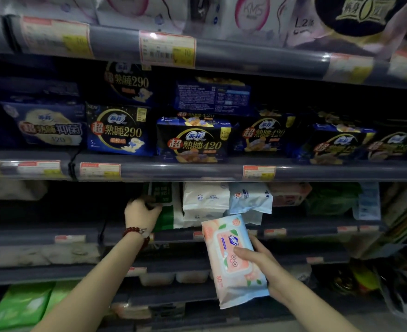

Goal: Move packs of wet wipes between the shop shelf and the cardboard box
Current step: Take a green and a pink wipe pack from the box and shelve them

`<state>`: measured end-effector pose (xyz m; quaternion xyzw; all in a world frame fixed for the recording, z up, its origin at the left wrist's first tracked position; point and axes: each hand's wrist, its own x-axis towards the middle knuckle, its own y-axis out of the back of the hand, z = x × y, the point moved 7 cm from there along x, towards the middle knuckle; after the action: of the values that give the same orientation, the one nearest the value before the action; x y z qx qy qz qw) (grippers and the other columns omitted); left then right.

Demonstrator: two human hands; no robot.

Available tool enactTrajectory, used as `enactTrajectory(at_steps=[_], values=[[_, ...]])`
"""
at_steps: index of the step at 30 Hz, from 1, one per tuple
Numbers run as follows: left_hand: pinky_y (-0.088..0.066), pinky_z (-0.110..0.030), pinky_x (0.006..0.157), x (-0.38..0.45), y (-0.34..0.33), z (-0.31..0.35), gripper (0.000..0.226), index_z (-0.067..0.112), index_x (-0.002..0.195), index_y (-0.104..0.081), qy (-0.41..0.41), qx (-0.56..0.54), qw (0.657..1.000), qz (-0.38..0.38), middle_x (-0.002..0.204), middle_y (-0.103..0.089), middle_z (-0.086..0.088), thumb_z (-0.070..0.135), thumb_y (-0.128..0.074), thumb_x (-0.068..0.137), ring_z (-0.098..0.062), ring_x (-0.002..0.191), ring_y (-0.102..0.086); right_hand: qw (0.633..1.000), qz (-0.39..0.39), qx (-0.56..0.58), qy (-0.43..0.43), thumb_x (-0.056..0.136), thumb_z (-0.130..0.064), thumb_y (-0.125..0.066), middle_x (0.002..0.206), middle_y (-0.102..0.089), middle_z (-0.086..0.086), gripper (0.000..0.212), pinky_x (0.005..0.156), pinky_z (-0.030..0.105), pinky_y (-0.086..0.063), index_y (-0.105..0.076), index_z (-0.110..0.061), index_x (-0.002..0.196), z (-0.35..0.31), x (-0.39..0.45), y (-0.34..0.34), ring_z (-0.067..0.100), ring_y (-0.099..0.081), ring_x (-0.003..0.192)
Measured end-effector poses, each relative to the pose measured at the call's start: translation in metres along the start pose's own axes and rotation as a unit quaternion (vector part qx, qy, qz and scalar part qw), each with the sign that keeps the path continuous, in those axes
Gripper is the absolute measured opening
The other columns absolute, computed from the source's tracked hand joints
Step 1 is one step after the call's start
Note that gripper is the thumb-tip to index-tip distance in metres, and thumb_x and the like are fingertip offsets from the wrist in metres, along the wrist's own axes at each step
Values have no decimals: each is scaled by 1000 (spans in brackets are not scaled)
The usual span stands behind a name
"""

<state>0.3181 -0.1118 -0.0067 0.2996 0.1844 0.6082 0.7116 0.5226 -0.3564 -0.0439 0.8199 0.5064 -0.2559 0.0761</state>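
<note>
The cardboard box is out of view, and the top shelf's packs are blurred and cut off at 12 o'clock. The left hand (141,215) reaches into the dim wipes shelf (293,230), fingers curled on a green-and-white pack (166,207) whose print is unreadable; a red bead bracelet (135,232) circles that wrist. The right hand (262,262), at 5 o'clock from the left, clamps a peach-and-blue wet wipes pack (233,259) marked "80", held in front of the shelf edge. Dark blue packs (118,130) at 11 o'clock read "290" and "420".
</note>
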Motion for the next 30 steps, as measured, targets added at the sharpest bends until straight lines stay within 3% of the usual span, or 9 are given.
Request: enactTrajectory(at_steps=[3, 6, 13, 15, 20, 27, 30], values=[[-48, -36, 86, -30, -2, 5, 27, 12, 102, -71, 2, 11, 1000, 18, 112, -62, -18, 27, -71, 80, -34, 104, -58, 1000, -18, -3, 2, 62, -16, -80, 102, -75, 15, 63, 74, 45, -58, -55, -28, 119, 0, -6, 15, 35, -73, 89], [-44, -30, 83, -65, -8, 21, 22, 15, 97, -71, -11, 14, 999, 41, 105, -64, -11, 27, -71, 79, -26, 98, -60, 999, -37, -6, 2, 62, -17, -79, 102, -75, 14, 62, 74, 44, -58, -55, -29, 117, 2, -13, 35, 34, -73, 90], [-47, -19, 73, -139, -60, 64, 8, 20, 86, -69, -28, -42, 998, -35, 84, -69, 4, 22, -73, 79, -10, 82, -64, 998, -53, -40, 12, 69, -14, -80, 103, -75, 12, 64, 68, 40, -58, -51, -32, 123, 3, -32, 93, 33, -74, 89], [-46, -14, 69, -153, -78, 82, 7, 23, 82, -67, -44, -38, 997, -50, 80, -68, 5, 22, -73, 79, -8, 78, -63, 998, -40, -52, 11, 72, -13, -81, 105, -75, 12, 65, 68, 40, -59, -49, -28, 126, 4, -34, 112, 32, -74, 89], [-50, -18, 74, -167, -118, 130, 6, 24, 84, -68, -89, -41, 989, -113, 84, -70, 7, 22, -71, 80, -7, 82, -64, 993, 22, -113, 16, 69, -19, -85, 105, -73, 10, 66, 70, 38, -60, -47, -15, 123, -5, -40, 158, 26, -75, 84], [-45, -4, 65, -167, -146, 175, 6, 22, 85, -71, -121, -71, 978, -155, 83, -71, 6, 25, -72, 80, -1, 77, -63, 971, 59, -222, 67, 57, -28, -91, 107, -70, 1, 65, 81, 45, -60, -51, -21, 108, -46, -28, 194, 21, -74, 89], [-44, -2, 64, -163, -153, 182, 7, 29, 83, -68, -128, -73, 973, -178, 82, -70, 9, 24, -72, 80, 1, 79, -63, 949, 80, -286, 100, 57, -30, -90, 104, -69, -3, 61, 78, 38, -60, -53, -21, 106, -66, -19, 196, 16, -71, 89]])
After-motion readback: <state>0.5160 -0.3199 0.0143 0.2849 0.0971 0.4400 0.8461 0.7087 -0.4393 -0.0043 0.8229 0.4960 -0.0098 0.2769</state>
